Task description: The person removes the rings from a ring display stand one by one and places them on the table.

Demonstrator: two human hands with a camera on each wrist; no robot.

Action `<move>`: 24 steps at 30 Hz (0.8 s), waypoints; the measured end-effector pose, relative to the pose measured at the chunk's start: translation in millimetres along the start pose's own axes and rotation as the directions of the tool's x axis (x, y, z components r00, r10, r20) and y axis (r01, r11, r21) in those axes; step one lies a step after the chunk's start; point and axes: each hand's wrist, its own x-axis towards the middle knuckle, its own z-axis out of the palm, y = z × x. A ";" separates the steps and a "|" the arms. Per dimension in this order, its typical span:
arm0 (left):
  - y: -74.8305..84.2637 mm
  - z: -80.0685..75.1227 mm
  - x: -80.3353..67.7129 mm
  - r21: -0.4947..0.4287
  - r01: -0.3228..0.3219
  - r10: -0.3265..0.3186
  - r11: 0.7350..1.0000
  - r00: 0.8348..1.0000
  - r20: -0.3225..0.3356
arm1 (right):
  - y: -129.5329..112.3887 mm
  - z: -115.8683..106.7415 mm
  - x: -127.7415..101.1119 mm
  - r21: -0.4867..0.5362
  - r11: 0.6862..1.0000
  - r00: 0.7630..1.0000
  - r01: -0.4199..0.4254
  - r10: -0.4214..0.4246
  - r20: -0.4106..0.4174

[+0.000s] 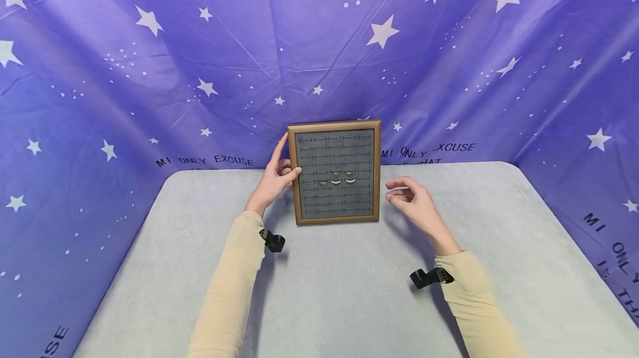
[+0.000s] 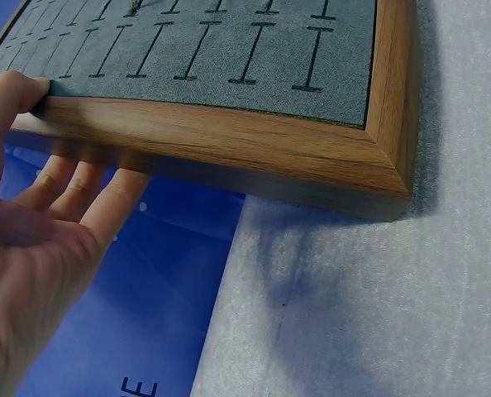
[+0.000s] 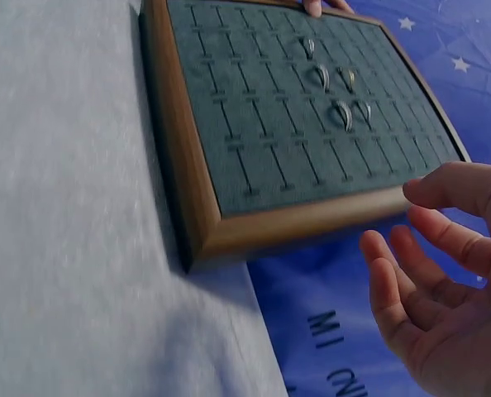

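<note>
A wood-framed ring display tray (image 1: 376,180) stands upright, leaning back slightly, on the table. Its grey-green padded face (image 3: 245,66) has rows of slots, and several rings (image 3: 345,114) sit in slots near the middle, some silver and one golden. My left hand (image 1: 274,177) grips the tray's left side, thumb on the front of the wooden border and fingers behind it. To the right of the tray my right hand (image 1: 411,202) hovers with loosely bent fingers and nothing between them. In the right wrist view its thumb tip overlaps the border.
The table has a pale grey cloth top (image 1: 344,291). Right behind its far edge hangs a purple-blue curtain (image 1: 319,30) with white stars and lettering. A small black camera (image 1: 273,240) is strapped to the left wrist, another black camera (image 1: 430,278) to the right.
</note>
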 end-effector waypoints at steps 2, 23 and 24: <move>0.0 0.2 0.2 -0.006 0.004 -0.004 1.000 1.000 0.001 | -2.7 4.6 1.7 0.007 1.000 1.000 0.009 -0.009 0.006; -1.2 0.6 0.4 -0.049 -0.014 0.014 0.999 1.000 0.008 | -70.8 31.4 14.5 -0.023 0.995 0.996 0.092 -0.092 0.022; -1.1 0.6 0.3 -0.051 -0.016 0.016 0.999 1.000 0.007 | -69.7 32.0 16.1 -0.028 0.995 0.995 0.097 -0.097 0.023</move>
